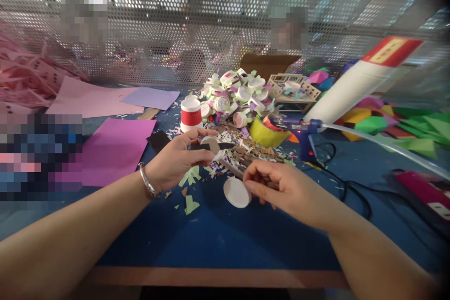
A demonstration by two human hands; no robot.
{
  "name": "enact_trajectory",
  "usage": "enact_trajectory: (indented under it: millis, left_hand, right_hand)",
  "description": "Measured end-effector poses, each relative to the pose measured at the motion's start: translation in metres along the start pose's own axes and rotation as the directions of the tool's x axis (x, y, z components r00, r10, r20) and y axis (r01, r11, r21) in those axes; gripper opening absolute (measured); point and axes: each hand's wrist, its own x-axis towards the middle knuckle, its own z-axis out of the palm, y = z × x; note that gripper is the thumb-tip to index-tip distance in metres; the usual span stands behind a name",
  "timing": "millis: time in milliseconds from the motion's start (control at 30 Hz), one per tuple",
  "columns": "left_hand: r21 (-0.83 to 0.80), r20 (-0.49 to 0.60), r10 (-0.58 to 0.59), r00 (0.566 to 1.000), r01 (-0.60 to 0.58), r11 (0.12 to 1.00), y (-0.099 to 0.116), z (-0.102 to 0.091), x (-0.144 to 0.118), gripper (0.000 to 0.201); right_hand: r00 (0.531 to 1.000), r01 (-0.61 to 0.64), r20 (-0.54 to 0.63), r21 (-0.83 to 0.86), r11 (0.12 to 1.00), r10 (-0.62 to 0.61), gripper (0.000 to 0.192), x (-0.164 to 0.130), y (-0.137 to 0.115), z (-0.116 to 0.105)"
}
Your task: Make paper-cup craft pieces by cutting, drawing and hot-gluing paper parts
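Note:
My left hand [179,157], with a silver bracelet at its wrist, is closed around a round white piece [220,154] with brown and black patches on it. Its thumb lies over the near side. Close by on the right, my right hand [277,185] has its fingers pinched together at the edge of a white disc [237,192], which hangs tilted above the blue table. A narrow greyish strip [230,167] runs between the two hands; which hand holds it I cannot tell. Light green paper scraps [191,204] lie below the left hand.
Behind the hands stand a red-and-white paper cup [191,115] and a heap of round white pieces [239,91]. A blue glue gun [306,138] with a cable, a yellow tape roll [269,132] and a long white tube [344,86] are right. Purple paper [112,152] lies left.

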Motion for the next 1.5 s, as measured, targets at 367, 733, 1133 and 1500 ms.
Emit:
enact_trajectory:
  millis: [367, 733, 1133, 1500]
  left_hand:
    - [0.01, 0.057, 0.073, 0.996, -0.074, 0.997, -0.006, 0.002, -0.002, 0.064]
    - [0.103, 0.09, 0.153, 0.984, -0.162, 0.981, -0.01, 0.002, -0.003, 0.064]
    - [0.261, 0.213, 0.249, 0.945, -0.301, 0.917, -0.024, 0.007, -0.004, 0.057]
    - [0.374, 0.179, 0.161, 0.971, -0.218, 0.901, -0.019, 0.015, -0.01, 0.048]
  right_hand:
    - [0.979, 0.116, -0.102, -0.428, 0.897, -0.175, 0.013, -0.008, -0.011, 0.006]
    - [0.943, 0.307, 0.072, -0.564, 0.767, -0.325, 0.033, -0.001, -0.019, 0.009]
    - [0.89, 0.294, -0.161, -0.515, 0.805, -0.427, 0.031, 0.017, -0.042, -0.005]
    - [0.909, 0.275, -0.147, -0.488, 0.828, -0.389, 0.032, 0.021, -0.036, -0.004]
